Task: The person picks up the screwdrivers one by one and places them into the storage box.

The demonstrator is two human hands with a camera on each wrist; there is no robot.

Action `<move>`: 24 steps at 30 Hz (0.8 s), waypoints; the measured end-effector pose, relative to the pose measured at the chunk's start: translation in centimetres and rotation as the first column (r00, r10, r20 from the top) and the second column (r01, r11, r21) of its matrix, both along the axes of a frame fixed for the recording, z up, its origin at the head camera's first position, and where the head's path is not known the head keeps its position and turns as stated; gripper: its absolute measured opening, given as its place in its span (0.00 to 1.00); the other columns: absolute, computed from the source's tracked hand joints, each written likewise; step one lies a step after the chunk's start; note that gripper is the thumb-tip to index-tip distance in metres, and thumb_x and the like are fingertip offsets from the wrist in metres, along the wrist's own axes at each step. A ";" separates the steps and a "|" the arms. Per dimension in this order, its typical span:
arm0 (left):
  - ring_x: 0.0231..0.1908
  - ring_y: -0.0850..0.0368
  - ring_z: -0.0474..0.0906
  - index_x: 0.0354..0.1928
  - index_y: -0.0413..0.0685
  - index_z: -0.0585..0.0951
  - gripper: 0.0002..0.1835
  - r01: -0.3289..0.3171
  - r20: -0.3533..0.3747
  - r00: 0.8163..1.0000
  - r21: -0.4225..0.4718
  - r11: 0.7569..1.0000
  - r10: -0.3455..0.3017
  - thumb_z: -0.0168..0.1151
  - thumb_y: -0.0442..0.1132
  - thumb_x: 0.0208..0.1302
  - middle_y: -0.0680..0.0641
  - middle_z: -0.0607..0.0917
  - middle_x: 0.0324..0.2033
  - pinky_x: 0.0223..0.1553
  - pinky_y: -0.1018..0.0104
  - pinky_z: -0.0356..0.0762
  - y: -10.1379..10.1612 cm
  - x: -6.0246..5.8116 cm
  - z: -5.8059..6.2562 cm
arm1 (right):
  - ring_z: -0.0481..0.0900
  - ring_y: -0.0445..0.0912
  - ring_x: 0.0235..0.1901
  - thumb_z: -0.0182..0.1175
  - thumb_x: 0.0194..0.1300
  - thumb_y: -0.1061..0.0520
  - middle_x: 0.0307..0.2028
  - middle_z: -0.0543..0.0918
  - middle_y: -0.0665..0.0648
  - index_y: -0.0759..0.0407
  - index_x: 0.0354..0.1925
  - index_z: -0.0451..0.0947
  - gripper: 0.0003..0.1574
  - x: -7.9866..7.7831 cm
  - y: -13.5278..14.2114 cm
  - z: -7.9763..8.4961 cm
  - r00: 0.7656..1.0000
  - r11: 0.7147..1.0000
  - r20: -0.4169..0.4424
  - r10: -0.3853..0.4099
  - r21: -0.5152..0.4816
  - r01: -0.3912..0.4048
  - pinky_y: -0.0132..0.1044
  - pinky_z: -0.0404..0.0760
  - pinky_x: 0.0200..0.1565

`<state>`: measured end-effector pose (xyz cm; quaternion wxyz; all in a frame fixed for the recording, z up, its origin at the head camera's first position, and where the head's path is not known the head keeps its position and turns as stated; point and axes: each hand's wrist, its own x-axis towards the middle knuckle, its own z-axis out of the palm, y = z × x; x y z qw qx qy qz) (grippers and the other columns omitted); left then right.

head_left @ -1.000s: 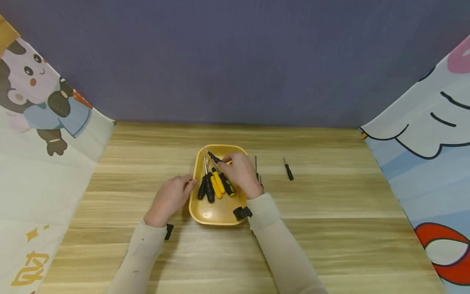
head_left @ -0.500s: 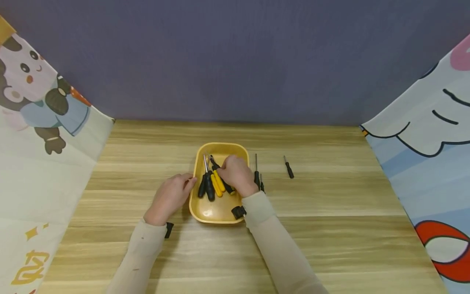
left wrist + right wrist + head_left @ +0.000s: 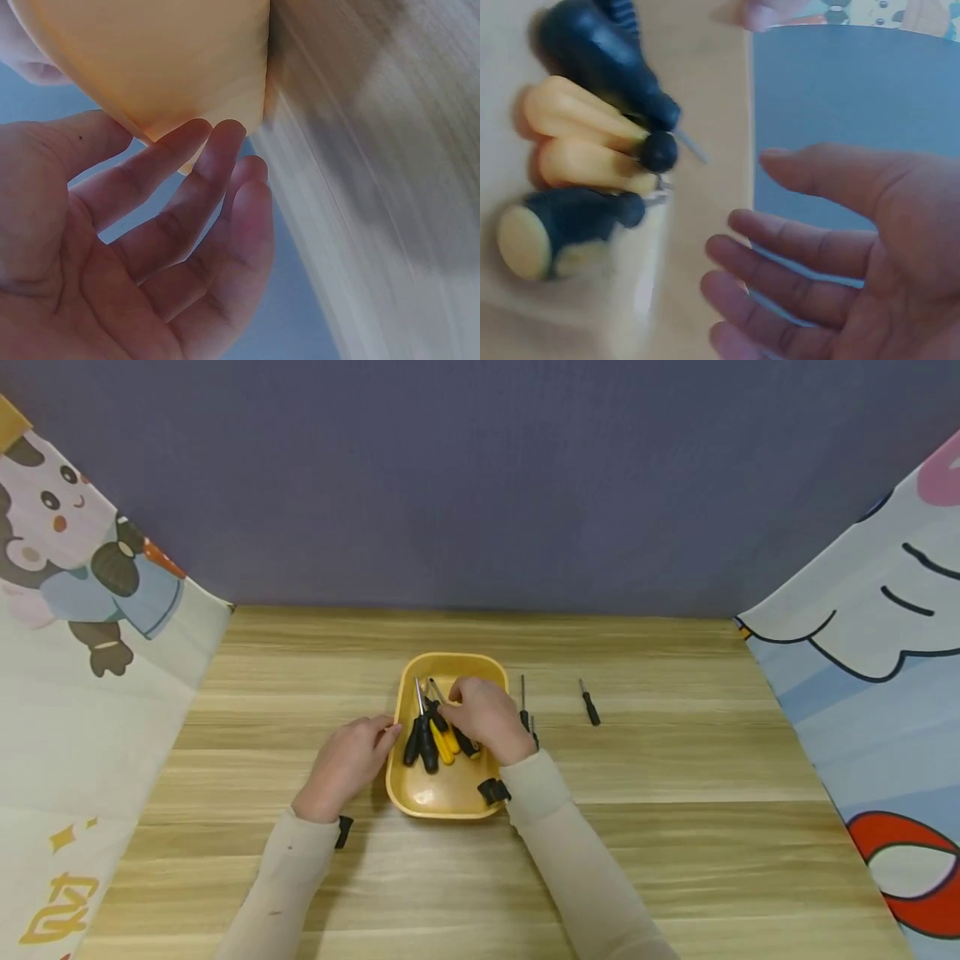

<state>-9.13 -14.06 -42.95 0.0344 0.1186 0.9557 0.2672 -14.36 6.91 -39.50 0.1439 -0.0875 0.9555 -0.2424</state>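
Observation:
In the head view a yellow plastic basket (image 3: 442, 807) stands on the table. My left hand (image 3: 351, 764) pinches its left rim between thumb and index finger, the other fingers curved outside the wall. My right hand (image 3: 487, 717) hovers over the basket's right side; in the right wrist view its fingers (image 3: 802, 244) and thumb are apart with nothing between them. Below it lie black-handled screwdrivers (image 3: 428, 750), two yellow handles (image 3: 444, 747) and a thick black-and-yellow screwdriver handle (image 3: 562, 232). A small black screwdriver (image 3: 438, 718) lies across the yellow handles.
Right of the basket, two thin black screwdrivers (image 3: 523, 718) lie partly behind my right wrist. Farther right lies a small black screwdriver (image 3: 590, 706). A dark blue wall (image 3: 480, 485) closes the back, and printed cloth panels (image 3: 150, 710) flank the wooden table (image 3: 675, 827).
My right hand has lowered a small black screwdriver into the basket and let go of it, its fingers now parted. The left hand has stayed at the rim.

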 end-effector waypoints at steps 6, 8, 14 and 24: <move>0.33 0.49 0.80 0.53 0.36 0.83 0.17 0.004 -0.010 1.000 -0.003 1.000 -0.004 0.56 0.43 0.76 0.40 0.85 0.36 0.39 0.48 0.80 0.0 0.1 0.1 | 0.82 0.48 0.43 0.64 0.70 0.45 0.52 0.84 0.55 0.56 0.54 0.82 0.22 0.5 1.8 1.4 0.997 0.998 -0.073 0.018 -0.062 -0.022 0.44 0.80 0.47; 0.32 0.50 0.79 0.53 0.36 0.83 0.17 0.004 -0.010 1.000 -0.006 1.000 -0.004 0.56 0.43 0.76 0.40 0.85 0.35 0.37 0.49 0.80 0.0 0.1 0.1 | 0.81 0.50 0.48 0.64 0.69 0.46 0.52 0.84 0.55 0.57 0.54 0.83 0.21 0.7 2.6 1.6 0.993 0.997 -0.119 0.021 -0.076 -0.030 0.46 0.79 0.49; 0.30 0.52 0.77 0.53 0.37 0.83 0.17 -0.001 0.004 1.000 -0.010 1.000 0.001 0.56 0.44 0.76 0.42 0.84 0.33 0.35 0.51 0.79 0.0 0.2 0.3 | 0.82 0.52 0.45 0.65 0.70 0.49 0.49 0.84 0.58 0.60 0.52 0.84 0.19 1.4 5.8 1.4 0.976 0.996 -0.217 0.025 -0.074 -0.042 0.47 0.80 0.45; 0.30 0.51 0.77 0.52 0.37 0.83 0.17 0.000 -0.003 1.000 -0.013 1.000 -0.001 0.56 0.44 0.76 0.43 0.84 0.32 0.34 0.51 0.79 0.1 0.1 0.1 | 0.80 0.57 0.47 0.66 0.68 0.50 0.46 0.84 0.60 0.60 0.48 0.85 0.17 3.1 10.0 0.0 0.957 0.998 -0.285 -0.054 0.008 0.059 0.59 0.76 0.49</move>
